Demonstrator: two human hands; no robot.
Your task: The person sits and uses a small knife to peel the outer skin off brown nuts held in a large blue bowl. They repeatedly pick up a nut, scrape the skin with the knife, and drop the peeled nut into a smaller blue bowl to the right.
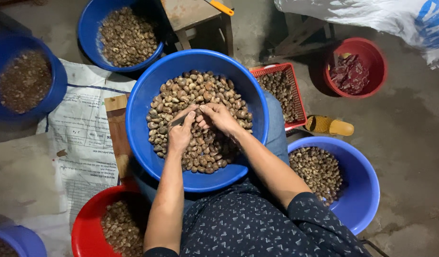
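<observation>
Blue basin (138, 119) on the lap, full of brown nuts (214, 95). Left hand (180, 134) closed on a small knife (176, 121); right hand (220, 118) fingers pinching one nut above the heap.

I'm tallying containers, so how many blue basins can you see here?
5. One on the lap under both hands, one top centre, one far left, one lower right, one cut off bottom left. More may lie outside the frame.
</observation>
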